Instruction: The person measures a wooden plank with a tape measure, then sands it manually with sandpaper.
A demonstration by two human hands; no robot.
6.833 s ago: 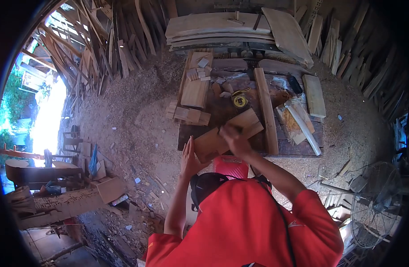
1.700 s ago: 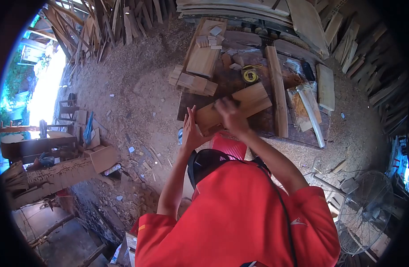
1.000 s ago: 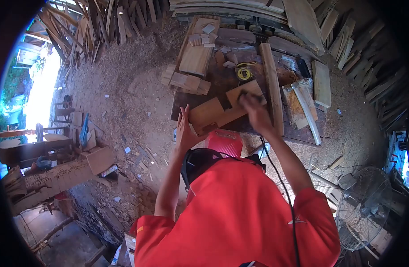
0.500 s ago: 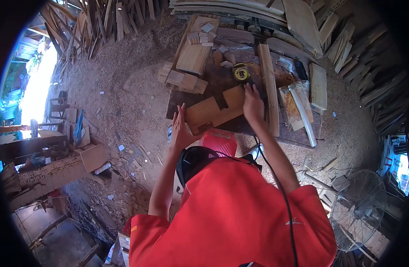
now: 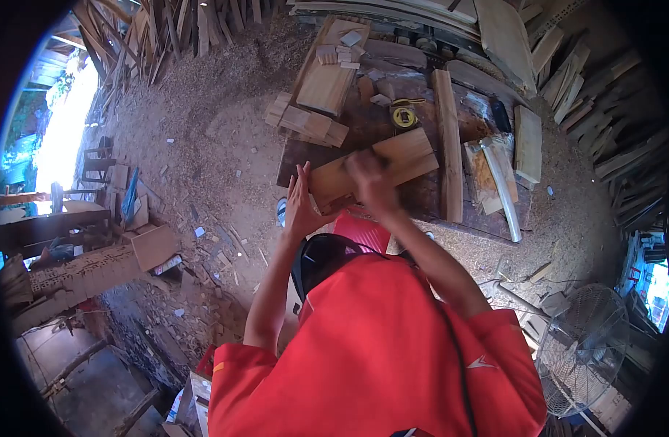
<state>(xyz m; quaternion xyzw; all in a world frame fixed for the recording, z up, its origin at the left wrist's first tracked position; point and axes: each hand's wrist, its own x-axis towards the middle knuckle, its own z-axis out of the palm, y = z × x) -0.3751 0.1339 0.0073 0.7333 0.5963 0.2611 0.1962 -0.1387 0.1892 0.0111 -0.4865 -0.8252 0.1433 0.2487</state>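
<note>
Board (image 5: 411, 154): your left hand (image 5: 300, 209) braces its end, fingers open; your right hand (image 5: 372, 183), grip unclear, apparently rubs its face; another stroke would need steady bracing.

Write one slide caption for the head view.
Left hand at one end of a wooden board, right hand blurred over its face, yellow tape measure beyond.

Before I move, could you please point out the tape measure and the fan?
Tape measure (image 5: 404, 117): head view, on the middle of its yellow case.
Fan (image 5: 584, 349): head view, on its round wire guard.
</note>
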